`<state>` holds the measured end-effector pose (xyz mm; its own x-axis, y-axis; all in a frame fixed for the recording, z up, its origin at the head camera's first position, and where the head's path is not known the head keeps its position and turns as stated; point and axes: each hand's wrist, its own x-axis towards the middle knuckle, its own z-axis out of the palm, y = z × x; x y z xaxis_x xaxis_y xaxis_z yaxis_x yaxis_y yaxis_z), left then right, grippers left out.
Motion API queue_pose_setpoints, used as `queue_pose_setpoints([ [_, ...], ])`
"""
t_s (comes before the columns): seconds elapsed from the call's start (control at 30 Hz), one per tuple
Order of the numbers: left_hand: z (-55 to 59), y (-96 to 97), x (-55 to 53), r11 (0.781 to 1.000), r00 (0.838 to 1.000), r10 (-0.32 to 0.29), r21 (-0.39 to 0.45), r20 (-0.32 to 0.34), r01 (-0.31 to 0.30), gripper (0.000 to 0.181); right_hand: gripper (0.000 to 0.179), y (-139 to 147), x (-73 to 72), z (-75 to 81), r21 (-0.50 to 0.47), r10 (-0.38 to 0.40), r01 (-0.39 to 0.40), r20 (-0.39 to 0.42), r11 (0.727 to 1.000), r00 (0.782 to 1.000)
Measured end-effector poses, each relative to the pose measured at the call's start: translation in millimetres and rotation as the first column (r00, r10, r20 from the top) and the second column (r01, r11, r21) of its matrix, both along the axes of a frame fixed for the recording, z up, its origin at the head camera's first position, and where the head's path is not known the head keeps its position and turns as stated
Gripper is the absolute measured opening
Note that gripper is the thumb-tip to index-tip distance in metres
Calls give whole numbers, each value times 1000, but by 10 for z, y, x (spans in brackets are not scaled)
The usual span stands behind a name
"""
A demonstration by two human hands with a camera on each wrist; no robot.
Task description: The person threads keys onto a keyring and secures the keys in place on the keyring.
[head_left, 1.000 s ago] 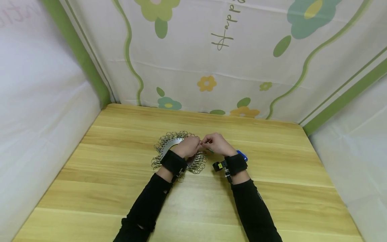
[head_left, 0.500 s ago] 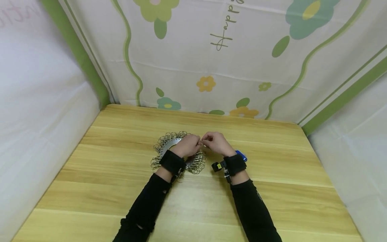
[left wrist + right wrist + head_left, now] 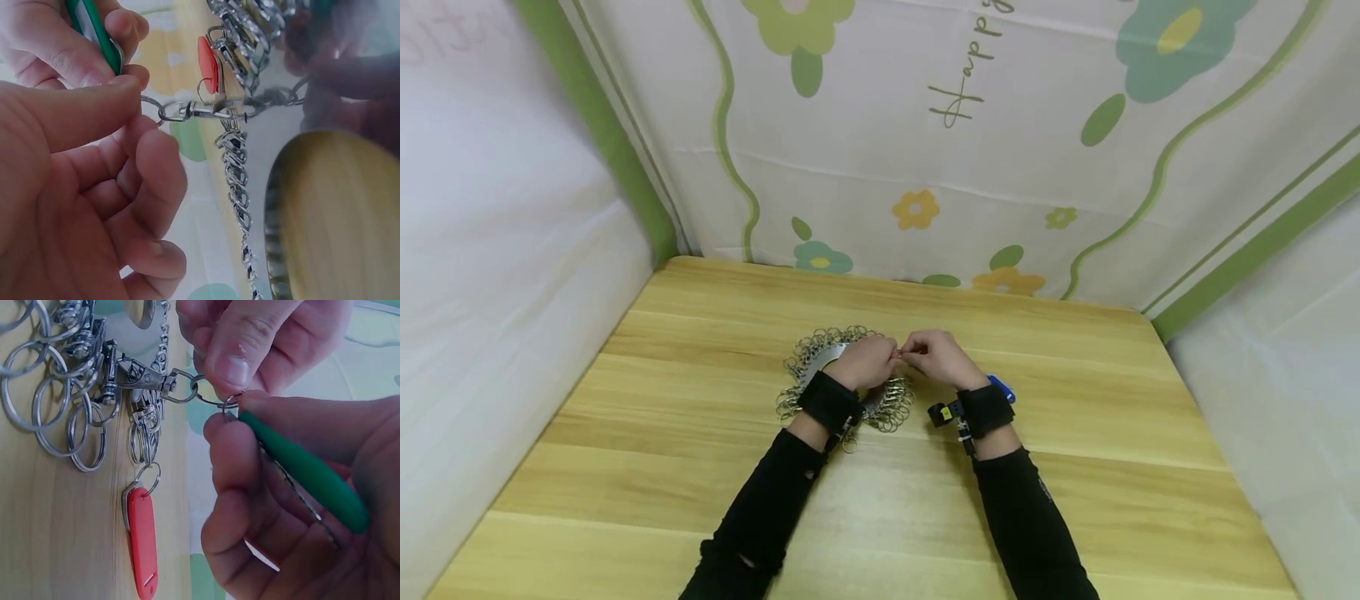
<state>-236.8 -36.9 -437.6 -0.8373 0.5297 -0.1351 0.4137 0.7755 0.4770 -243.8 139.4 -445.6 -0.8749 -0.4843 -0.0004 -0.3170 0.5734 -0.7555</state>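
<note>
A flat metal ring plate (image 3: 812, 365), hung all round with swivel clasps and split rings, lies on the table under my left hand (image 3: 865, 362). In the right wrist view, the left thumb and fingers pinch a split ring (image 3: 206, 397) joined to one swivel clasp (image 3: 145, 376). My right hand (image 3: 938, 358) pinches a green key tag (image 3: 306, 472) by its small-ring end. A key, seen edge-on (image 3: 300, 500), lies along the tag. The tag's small ring meets the split ring at the fingertips; whether they are linked I cannot tell.
A red key tag (image 3: 142, 540) hangs from another clasp on the plate. On the wooden table (image 3: 880, 517), a blue key tag (image 3: 1002, 388) lies beyond the right wrist. A flower-printed cloth (image 3: 850, 150) stands behind the table, with white cloth at both sides.
Both hands stay together at the plate's right edge with only slight finger movement. The green tag, glimpsed under the right hand a second ago, is hidden in the head view now.
</note>
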Motion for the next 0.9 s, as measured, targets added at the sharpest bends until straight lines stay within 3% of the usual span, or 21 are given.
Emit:
queue_pose_setpoints([
  [0.27,-33,8,-22,997,999,-2,84,48,-2,28,10,1,-8,-15,28,-53,53,23,998,998],
  [0.53,-45,33,-39,999,1000,-26,36,8,25,21,9,11,-5,9,42,-115,114,9,993,993],
  [0.9,-12,73,-15,997,998,-35,-67,44,38,17,8,49,-1,17,45,6,-4,-25,999,1000],
])
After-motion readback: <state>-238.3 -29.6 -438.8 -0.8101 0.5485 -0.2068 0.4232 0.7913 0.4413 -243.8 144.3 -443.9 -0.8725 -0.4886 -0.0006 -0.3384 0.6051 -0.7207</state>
